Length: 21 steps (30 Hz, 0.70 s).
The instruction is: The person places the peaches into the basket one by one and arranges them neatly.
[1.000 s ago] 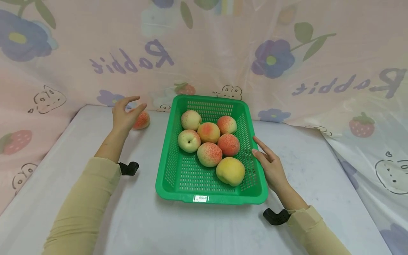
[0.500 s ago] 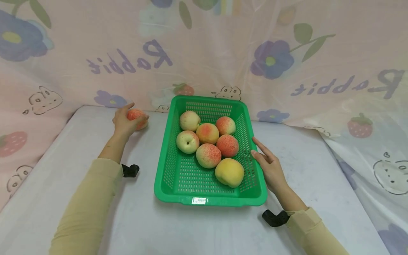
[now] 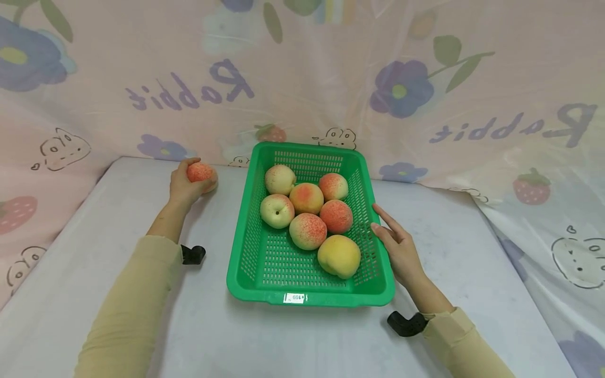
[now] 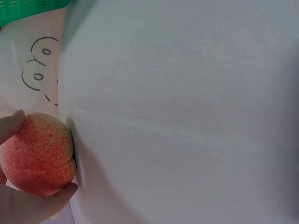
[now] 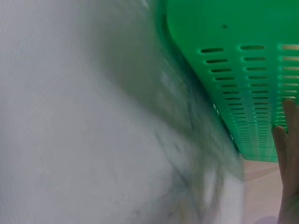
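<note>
At the back left of the table, my left hand (image 3: 181, 185) grips a red-speckled peach (image 3: 200, 172) between thumb and fingers. The left wrist view shows that peach (image 4: 39, 156) close up, with its crease beside the white surface and fingertips on two sides of it. A green plastic basket (image 3: 238, 236) with slotted walls holds several peaches, among them a yellow one (image 3: 338, 256) at the near right and a red one (image 3: 336, 216) above it. My right hand (image 3: 402, 252) rests its fairly straight index finger and thumb at the basket's right rim; in the right wrist view, fingers (image 5: 290, 140) touch the slotted outer wall.
A white-covered table (image 3: 302, 341) lies under everything. Behind it hangs a pink curtain (image 3: 302, 79) printed with flowers, rabbits and strawberries, close behind the left hand and the basket's far rim. Each wrist carries a black mount (image 3: 193, 255).
My left hand came down onto the lone peach at the back left and closed its fingers round it. The right hand stays at the basket rim, and the head view shifted slightly.
</note>
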Each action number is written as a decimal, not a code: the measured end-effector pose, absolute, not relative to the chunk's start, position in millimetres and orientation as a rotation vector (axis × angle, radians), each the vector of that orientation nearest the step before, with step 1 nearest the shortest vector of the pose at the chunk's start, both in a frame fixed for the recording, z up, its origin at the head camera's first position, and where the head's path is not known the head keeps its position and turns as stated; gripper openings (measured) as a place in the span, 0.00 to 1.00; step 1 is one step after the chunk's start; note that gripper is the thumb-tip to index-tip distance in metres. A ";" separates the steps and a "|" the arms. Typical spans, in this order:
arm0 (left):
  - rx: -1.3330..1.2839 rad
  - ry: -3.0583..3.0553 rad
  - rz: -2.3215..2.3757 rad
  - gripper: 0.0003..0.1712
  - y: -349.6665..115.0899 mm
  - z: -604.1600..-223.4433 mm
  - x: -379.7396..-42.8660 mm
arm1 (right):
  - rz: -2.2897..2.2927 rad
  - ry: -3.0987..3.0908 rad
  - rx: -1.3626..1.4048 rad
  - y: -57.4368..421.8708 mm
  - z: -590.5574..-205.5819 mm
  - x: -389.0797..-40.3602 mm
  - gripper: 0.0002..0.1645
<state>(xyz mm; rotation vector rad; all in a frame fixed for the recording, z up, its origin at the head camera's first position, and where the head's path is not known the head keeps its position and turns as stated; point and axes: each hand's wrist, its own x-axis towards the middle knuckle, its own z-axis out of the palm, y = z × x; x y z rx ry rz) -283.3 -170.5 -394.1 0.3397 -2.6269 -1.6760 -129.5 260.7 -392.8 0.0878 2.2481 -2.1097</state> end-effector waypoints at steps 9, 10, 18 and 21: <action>0.377 -2.646 -1.650 0.42 -172.9 -397.3 -285.4 | -2.112 2.237 0.088 260.1 -391.9 -129.5 0.31; 0.373 -2.643 -1.654 0.42 -173.3 -397.0 -284.9 | -2.111 2.239 0.085 260.0 -391.7 -129.5 0.31; 0.362 -2.651 -1.683 0.41 -177.8 -395.6 -278.6 | -2.108 2.234 0.085 259.8 -390.4 -128.8 0.31; 0.368 -2.658 -1.677 0.41 -178.6 -395.7 -275.2 | -2.108 2.235 0.089 260.1 -390.3 -128.7 0.31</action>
